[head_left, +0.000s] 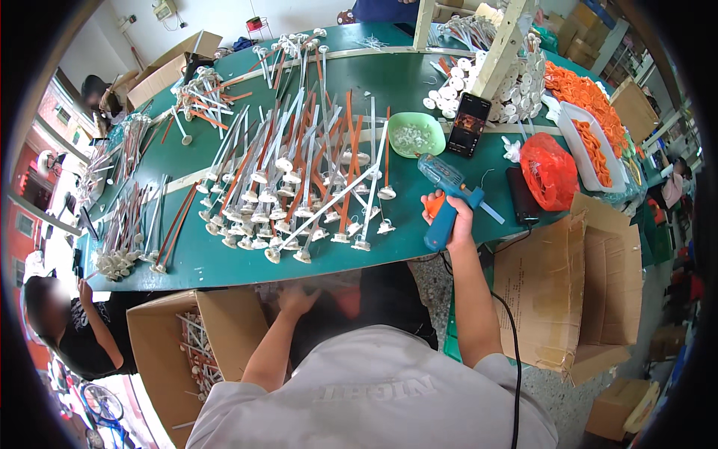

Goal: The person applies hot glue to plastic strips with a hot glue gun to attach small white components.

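My right hand [455, 217] is closed around the handle of a blue glue gun [441, 176] with an orange trigger, held over the table's front edge. A clear glue stick [491, 212] juts from its rear, and its nozzle points toward a light-green bowl [416, 135] of small whitish bits. Below the table edge, above my lap, my left hand [298, 299] is blurred; I cannot make out its fingers or anything in them. In front of me on the table lie many white and brown strips with round white ends [299, 187], grouped in a wide bunch.
The green table [359, 266] also bears a phone [469, 125], a red plastic bag [548, 171], a black cylindrical object [522, 196] and a white tray of orange pieces [591, 146]. Cardboard boxes stand at left [232, 318] and right [538, 284]. A black cord [512, 329] runs past my right arm. A person sits at left.
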